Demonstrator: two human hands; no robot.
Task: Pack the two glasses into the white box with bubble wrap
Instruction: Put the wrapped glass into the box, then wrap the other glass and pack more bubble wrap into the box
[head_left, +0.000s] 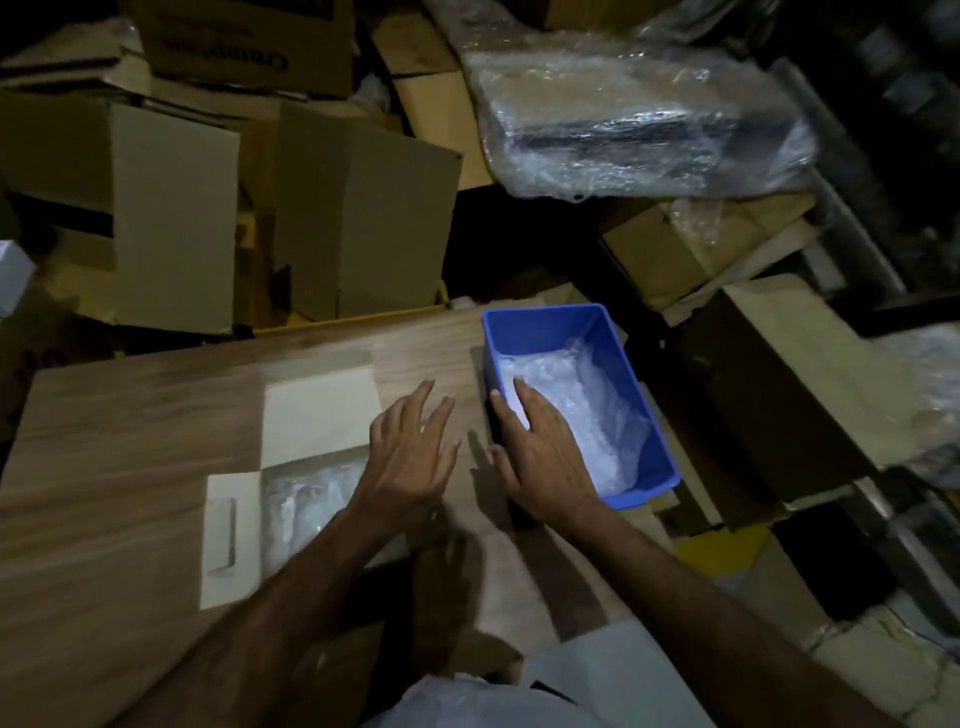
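Note:
An open white box (234, 535) lies on the wooden table, its flaps spread out flat, with bubble-wrapped contents (306, 506) inside. My left hand (410, 447) hovers with fingers spread over the box's right edge, holding nothing. To the right stands a blue plastic bin (618, 364) holding loose bubble wrap (582, 415). My right hand (535, 447) rests with straight fingers across the bin's left rim. I cannot make out any bare glass.
The wooden table (119, 415) ends just behind the bin. Brown cardboard boxes (358, 218) are stacked behind it and to the right. A large bubble-wrapped bundle (634, 119) lies on boxes at the back right. The room is dim.

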